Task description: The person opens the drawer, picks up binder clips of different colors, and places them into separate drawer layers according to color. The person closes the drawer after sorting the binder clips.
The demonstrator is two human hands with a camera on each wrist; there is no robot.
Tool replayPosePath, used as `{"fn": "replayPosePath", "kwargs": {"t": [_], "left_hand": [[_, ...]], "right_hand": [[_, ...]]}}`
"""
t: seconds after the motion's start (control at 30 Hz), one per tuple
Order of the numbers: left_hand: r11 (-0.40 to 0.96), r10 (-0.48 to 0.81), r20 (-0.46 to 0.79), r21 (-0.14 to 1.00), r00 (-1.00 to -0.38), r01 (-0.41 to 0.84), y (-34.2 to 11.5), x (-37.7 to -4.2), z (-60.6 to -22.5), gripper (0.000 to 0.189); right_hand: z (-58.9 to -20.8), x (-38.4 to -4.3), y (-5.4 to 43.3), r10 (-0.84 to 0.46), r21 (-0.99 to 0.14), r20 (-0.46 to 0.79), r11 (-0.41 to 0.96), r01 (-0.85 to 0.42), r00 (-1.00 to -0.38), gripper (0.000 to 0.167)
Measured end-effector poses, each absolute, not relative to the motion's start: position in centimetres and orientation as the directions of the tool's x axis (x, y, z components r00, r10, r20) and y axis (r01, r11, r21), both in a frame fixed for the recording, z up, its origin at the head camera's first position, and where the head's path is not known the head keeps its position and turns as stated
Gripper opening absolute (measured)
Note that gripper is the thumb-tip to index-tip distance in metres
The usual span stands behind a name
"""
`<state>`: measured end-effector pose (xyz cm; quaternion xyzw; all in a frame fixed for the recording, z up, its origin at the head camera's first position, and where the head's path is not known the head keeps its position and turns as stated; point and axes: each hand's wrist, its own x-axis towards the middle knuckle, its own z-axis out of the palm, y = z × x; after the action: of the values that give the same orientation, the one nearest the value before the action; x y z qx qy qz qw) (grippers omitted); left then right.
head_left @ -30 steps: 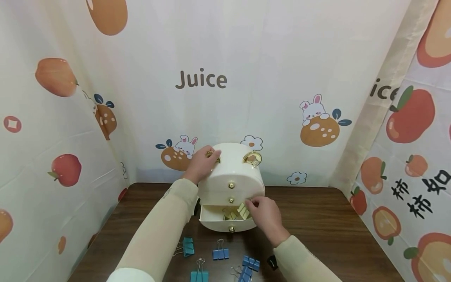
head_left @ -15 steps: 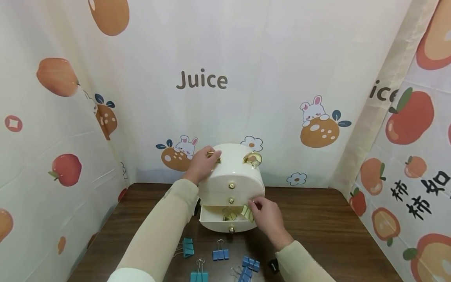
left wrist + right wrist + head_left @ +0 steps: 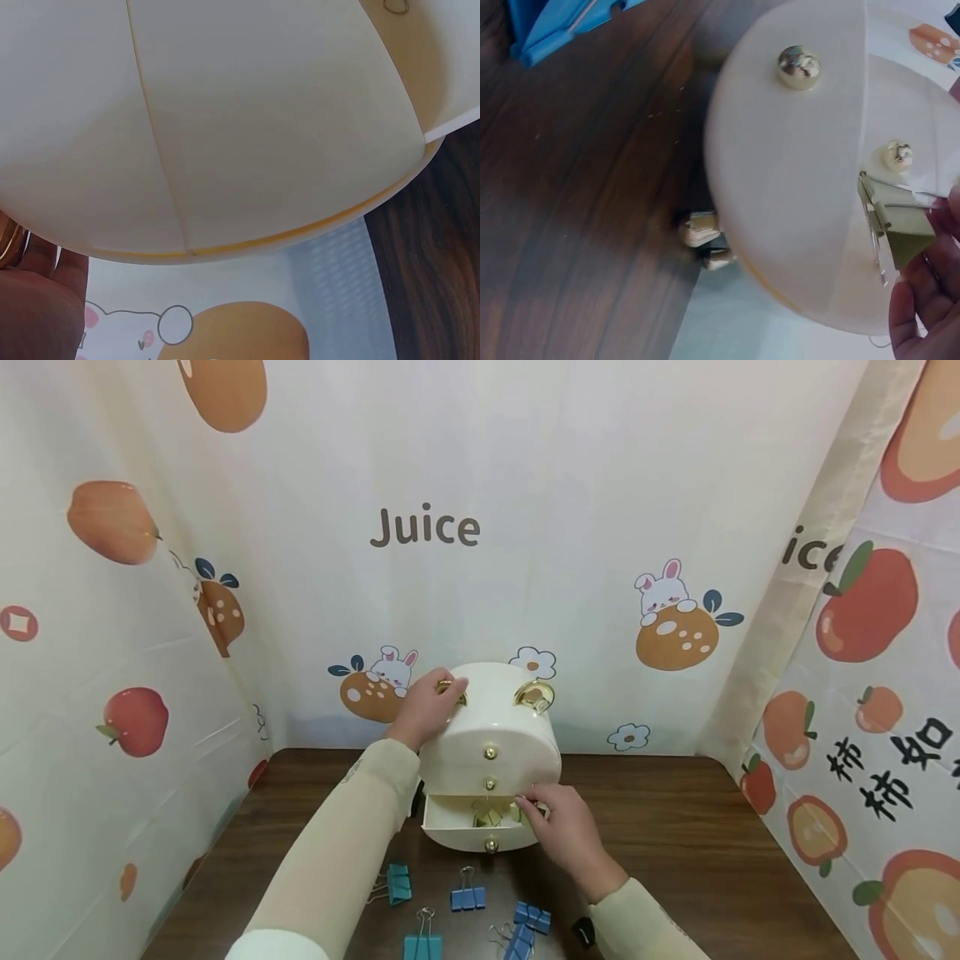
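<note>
Gripping the left gold ring handle (image 3: 7, 241) atop the white drawer box (image 3: 456, 753): left hand (image 3: 423, 710). Right hand (image 3: 572, 831) well apart from it, finger and thumb pinching 1 olive-yellow binder clip (image 3: 909, 238) at the right end of the pulled-out bottom drawer (image 3: 456, 840); cannot tell whether clip touches drawer floor. More yellow clips (image 3: 489, 817) inside, near the middle. On the dark wood table (image 3: 660, 868) in front: 2 teal clips (image 3: 401, 885), 3 blue clips (image 3: 468, 899), 2 of those close together. Fruit-print curtain (image 3: 525, 585) behind, lettered "Juice".
</note>
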<state>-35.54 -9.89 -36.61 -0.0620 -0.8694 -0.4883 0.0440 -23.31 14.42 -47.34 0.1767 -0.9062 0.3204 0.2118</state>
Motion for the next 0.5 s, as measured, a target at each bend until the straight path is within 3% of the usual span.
{"fn": "replayPosePath", "kwargs": {"t": [0.37,0.5], "left_hand": [[0.523,0.060,0.126,0.841,-0.990,0.139,-9.77,-35.01,-36.48,0.038],[0.521,0.058,0.127,0.842,-0.990,0.139,-9.69,-34.95,-36.35,0.039]], "right_hand": [[-48.33,-23.19,14.99,-0.364,-0.352,0.522,0.732,-0.583,-0.772,0.003],[-48.41,-23.17,15.13,-0.356,-0.372,0.492,0.739,-0.561,-0.795,0.004]]}}
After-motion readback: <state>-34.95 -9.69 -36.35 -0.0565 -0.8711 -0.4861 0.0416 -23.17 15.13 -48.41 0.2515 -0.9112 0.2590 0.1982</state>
